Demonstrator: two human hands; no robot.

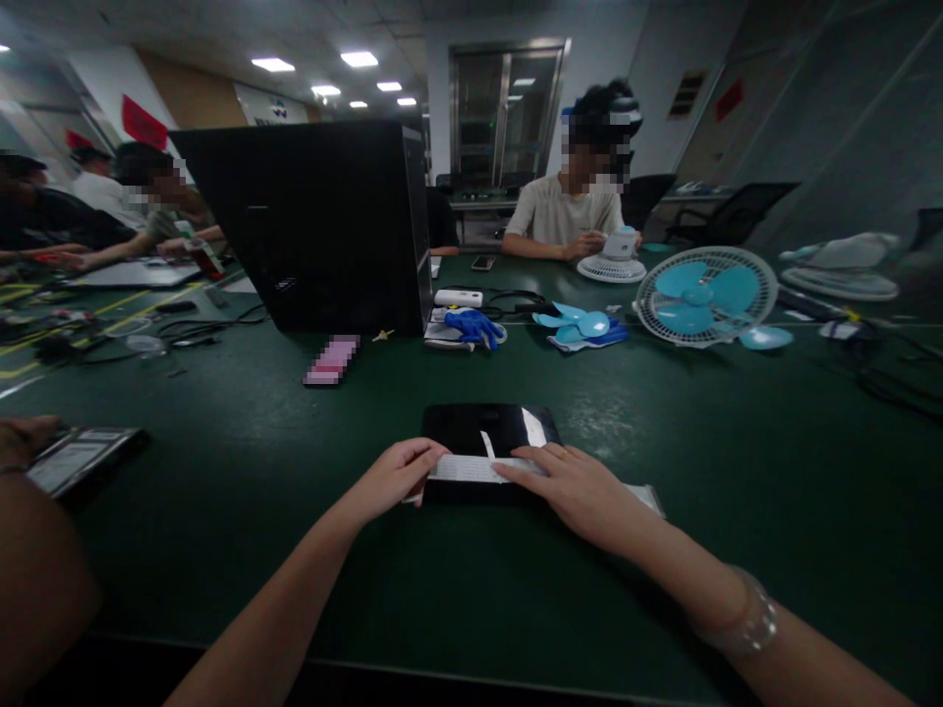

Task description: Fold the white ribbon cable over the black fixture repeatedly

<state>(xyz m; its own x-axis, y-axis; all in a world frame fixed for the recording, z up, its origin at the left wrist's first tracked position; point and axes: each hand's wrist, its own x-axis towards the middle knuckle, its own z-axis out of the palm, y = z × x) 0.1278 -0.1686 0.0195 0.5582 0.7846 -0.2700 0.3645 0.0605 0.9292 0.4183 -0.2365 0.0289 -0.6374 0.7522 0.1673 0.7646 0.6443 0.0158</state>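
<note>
A glossy black flat device (471, 424) lies on the table in front of me. Across its near part runs a white strip with fine lines on it (463, 468), perhaps printed paper. My left hand (394, 476) pinches the strip's left end. Over its right part lies my right hand (579, 488), fingers closed on the strip, with one fingertip near the middle. A narrow white tab (487, 445) sticks up from the strip. Some pale flat thing (646, 499) pokes out beneath my right wrist; its kind is unclear.
Beyond the device stand a black computer case (316, 236), a phone (331, 360), blue gloves (475, 327), light blue fan blades (579, 322) and a fan (703, 295). Another person's hand (29, 432) rests by a hard drive (84, 457) at left. Across the table a person (567, 216) handles a fan base.
</note>
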